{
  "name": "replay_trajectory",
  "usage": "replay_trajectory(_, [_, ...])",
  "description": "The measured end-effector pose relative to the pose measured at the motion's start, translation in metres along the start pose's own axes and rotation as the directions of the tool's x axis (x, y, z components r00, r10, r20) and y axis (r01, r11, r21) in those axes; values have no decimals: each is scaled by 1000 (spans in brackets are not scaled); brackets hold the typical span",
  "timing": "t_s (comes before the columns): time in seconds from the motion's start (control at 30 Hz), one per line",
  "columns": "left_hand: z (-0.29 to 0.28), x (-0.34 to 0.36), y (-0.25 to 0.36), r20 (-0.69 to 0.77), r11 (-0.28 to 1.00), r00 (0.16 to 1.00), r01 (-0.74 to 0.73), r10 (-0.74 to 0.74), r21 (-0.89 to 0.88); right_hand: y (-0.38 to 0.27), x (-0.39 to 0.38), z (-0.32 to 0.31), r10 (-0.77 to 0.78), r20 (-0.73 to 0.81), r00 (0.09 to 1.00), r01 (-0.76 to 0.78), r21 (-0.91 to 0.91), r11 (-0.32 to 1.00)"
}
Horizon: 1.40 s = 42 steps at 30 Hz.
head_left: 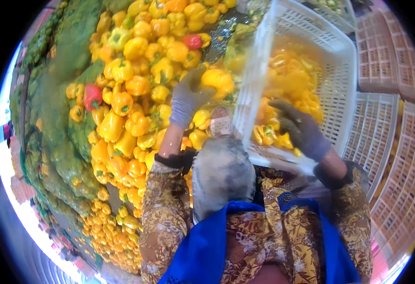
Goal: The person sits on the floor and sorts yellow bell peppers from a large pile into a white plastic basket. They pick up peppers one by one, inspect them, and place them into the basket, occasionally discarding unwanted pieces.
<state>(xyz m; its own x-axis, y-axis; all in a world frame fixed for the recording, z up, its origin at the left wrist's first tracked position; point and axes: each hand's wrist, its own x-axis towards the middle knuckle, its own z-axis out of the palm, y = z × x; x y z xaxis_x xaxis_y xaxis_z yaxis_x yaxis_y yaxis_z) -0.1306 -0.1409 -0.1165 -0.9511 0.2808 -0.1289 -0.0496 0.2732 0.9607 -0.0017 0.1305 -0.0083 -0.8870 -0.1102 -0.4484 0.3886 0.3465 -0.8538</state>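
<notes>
My left hand (192,93), in a pale lilac glove with dark fingers, closes around a yellow bell pepper (218,83) in front of the pepper heap. Over the near side of a white plastic crate (348,80) is my right hand (300,127), gloved the same way. Its fingers stretch to the left, slightly blurred, and I see nothing in them. Yellow bell peppers (290,71) lie inside the crate, some showing as cut pieces. Left of my left hand spreads a big heap of yellow bell peppers (134,85).
Two red peppers, one a red bell pepper (93,97), stand out in the heap. Green netting or sheeting (60,142) covers the far left. Stacked crates (380,52) line the right. My grey-clad knee (222,177) and a shoe (221,122) sit between heap and crate.
</notes>
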Motion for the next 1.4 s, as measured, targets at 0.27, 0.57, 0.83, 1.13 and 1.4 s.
replay_trajectory(0.27, [52,-25,198,114,964,958,-265,263,2,-24,-20,-6,-541,-360,760,441,-326,836])
replay_trajectory(0.57, [79,-52,245,-58,913,967,-253,247,-320,16,-30,-28,-540,-205,817,492,-242,836])
replay_trajectory(0.83, [132,-73,198,136,964,957,-265,258,36,-11,-71,-53,-434,-332,838,517,228,825])
replay_trajectory(1.13, [109,-70,188,361,920,898,-108,253,-377,-20,-70,-66,-204,-174,963,265,485,833])
replay_trajectory(1.4, [96,-57,131,223,692,659,-709,719,-134,-22,-53,-76,-321,-215,922,366,215,906])
